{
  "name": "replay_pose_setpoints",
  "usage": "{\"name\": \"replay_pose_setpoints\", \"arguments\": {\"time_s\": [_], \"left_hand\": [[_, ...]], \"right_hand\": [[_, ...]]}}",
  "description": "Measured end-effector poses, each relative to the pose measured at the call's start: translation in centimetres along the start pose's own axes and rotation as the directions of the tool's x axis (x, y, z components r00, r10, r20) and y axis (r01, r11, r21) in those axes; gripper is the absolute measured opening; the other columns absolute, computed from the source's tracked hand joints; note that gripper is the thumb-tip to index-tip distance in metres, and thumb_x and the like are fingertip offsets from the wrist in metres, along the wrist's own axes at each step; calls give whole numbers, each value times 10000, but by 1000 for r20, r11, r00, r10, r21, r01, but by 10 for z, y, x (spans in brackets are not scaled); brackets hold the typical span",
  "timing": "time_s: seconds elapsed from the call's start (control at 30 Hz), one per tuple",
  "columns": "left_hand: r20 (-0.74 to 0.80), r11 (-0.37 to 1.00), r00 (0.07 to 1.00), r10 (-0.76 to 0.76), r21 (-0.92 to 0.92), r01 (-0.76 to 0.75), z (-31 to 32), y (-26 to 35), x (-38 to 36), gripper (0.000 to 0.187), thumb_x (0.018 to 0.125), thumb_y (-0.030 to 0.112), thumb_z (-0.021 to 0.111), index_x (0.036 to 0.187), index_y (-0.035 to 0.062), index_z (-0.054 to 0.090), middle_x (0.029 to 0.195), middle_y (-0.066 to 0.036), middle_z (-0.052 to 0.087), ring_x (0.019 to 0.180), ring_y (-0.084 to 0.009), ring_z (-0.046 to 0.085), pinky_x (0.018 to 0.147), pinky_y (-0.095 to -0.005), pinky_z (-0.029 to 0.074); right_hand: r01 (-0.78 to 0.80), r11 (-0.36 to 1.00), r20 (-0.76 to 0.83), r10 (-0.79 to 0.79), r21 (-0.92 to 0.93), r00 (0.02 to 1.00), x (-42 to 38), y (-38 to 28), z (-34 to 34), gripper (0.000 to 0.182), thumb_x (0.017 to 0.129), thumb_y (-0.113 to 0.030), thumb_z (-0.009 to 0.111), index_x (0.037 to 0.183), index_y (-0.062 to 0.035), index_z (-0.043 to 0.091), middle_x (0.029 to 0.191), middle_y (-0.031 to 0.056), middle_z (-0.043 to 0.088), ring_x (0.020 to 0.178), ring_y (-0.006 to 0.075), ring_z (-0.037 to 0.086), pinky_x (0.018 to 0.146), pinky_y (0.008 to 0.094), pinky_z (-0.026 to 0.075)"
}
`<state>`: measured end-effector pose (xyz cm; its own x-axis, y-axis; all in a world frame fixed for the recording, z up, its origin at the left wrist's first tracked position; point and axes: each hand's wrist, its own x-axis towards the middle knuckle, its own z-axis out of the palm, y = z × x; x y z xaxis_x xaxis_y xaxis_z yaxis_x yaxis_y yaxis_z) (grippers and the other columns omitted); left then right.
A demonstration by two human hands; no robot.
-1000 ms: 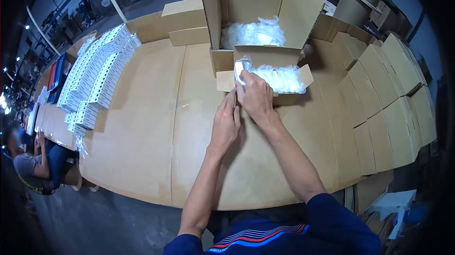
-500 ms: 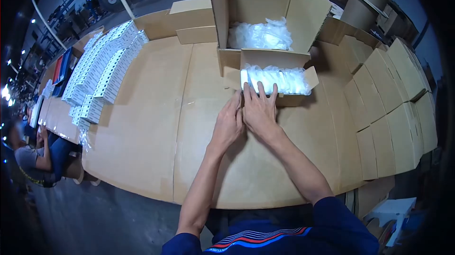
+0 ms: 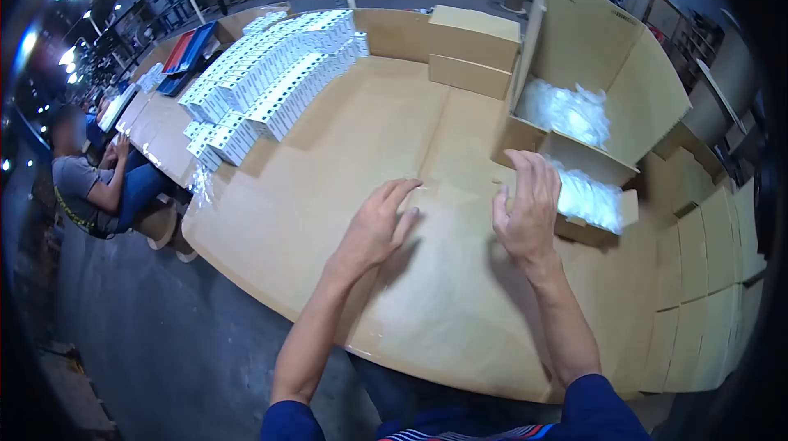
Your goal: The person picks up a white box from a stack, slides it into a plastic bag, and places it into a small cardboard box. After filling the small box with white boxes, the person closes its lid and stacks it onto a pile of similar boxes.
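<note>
My left hand (image 3: 377, 223) hovers over the cardboard-covered table (image 3: 328, 170), fingers apart and holding nothing. My right hand (image 3: 529, 207) is raised with thumb and fingers spread, also without anything in it. Just right of that hand stands a small open cardboard carton (image 3: 593, 234), filled with a row of clear-plastic-wrapped items (image 3: 591, 195); the hand hides its left end. Behind the carton is a large open cardboard box (image 3: 648, 88) with clear plastic bags (image 3: 566, 113) in its bottom.
Many small white boxes (image 3: 271, 72) are stacked at the back left, beside blue and red trays (image 3: 187, 49). Closed brown cartons (image 3: 472, 39) stand at the back, and more cartons (image 3: 698, 277) line the right side. A seated person (image 3: 98, 182) is at the far left.
Both hands have come off the wrapped items in the small carton and moved apart, the left one toward the left. My view has turned left, so the table's contents appear further right.
</note>
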<state>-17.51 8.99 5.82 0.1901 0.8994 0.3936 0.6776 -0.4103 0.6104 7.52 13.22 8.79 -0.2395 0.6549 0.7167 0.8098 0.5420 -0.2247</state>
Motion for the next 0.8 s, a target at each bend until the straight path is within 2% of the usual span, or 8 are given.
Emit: {"name": "replay_pose_setpoints", "arguments": {"time_s": [0.17, 0.33, 0.43, 0.57, 0.6, 0.7, 0.73, 0.8], "left_hand": [[-42, 985, 998, 38, 168, -30, -59, -83, 36, 384, 949, 127, 658, 1317, 43, 587, 1272, -179, 641, 1192, -365, 611, 1040, -449, 481], [-153, 946, 983, 98, 320, -45, -111, -177, 93, 393, 923, 108, 674, 1296, 20, 590, 1232, -180, 657, 1130, -354, 638, 1010, -437, 491], [-207, 942, 971, 122, 331, -48, -134, -221, 133, 402, 910, 111, 667, 1284, -10, 578, 1218, -220, 635, 1178, -407, 587, 1030, -464, 463], [-215, 904, 972, 94, 427, 7, -147, -260, 183, 452, 900, 109, 681, 1318, -14, 559, 1276, -237, 615, 1217, -392, 584, 1063, -460, 452], [-214, 899, 972, 99, 438, 6, -149, -269, 194, 514, 898, 103, 673, 1372, -16, 514, 1320, -260, 583, 1263, -417, 546, 1100, -468, 425], [-224, 877, 957, 183, 478, -56, -154, -305, 235, 587, 891, 89, 662, 1428, -23, 451, 1374, -268, 545, 1309, -433, 505, 1135, -469, 400], [-225, 857, 946, 235, 507, -92, -156, -311, 248, 592, 846, 31, 592, 1416, -38, 448, 1355, -266, 547, 1277, -432, 516, 1101, -483, 431], [-240, 806, 912, 331, 575, -141, -163, -325, 275, 604, 844, 28, 588, 1425, -41, 435, 1357, -271, 544, 1280, -433, 516, 1103, -486, 429]], "right_hand": [[224, 959, 119, -246, 171, 962, 67, -37, 90, 508, 807, -75, 646, 1303, -17, 554, 1179, 178, 620, 1211, 348, 553, 1078, 509, 383], [244, 925, 287, -329, 292, 900, 140, -66, 211, 482, 840, -68, 609, 1314, -17, 537, 1241, 185, 630, 1228, 360, 564, 1040, 509, 424], [223, 939, 422, -319, 261, 849, 193, -82, 262, 471, 852, -58, 593, 1313, -18, 507, 1301, 188, 615, 1257, 373, 555, 1022, 522, 456], [198, 951, 425, -286, 239, 859, 259, -92, 321, 495, 862, -64, 610, 1334, -30, 465, 1363, 186, 584, 1288, 376, 545, 1018, 526, 490], [210, 952, 423, -288, 220, 859, 274, -94, 333, 515, 862, -68, 622, 1348, -34, 457, 1378, 181, 575, 1292, 375, 545, 1020, 523, 497], [251, 956, 364, -290, 152, 885, 311, -92, 370, 553, 842, -58, 654, 1349, -35, 433, 1384, 175, 563, 1258, 387, 563, 1003, 508, 505], [272, 953, 334, -301, 130, 893, 321, -94, 378, 563, 833, -51, 663, 1343, -34, 425, 1380, 175, 561, 1238, 394, 572, 994, 502, 505], [258, 961, 296, -275, 97, 915, 345, -100, 385, 587, 829, -59, 683, 1354, -41, 421, 1396, 163, 553, 1252, 389, 569, 990, 495, 515]]}}
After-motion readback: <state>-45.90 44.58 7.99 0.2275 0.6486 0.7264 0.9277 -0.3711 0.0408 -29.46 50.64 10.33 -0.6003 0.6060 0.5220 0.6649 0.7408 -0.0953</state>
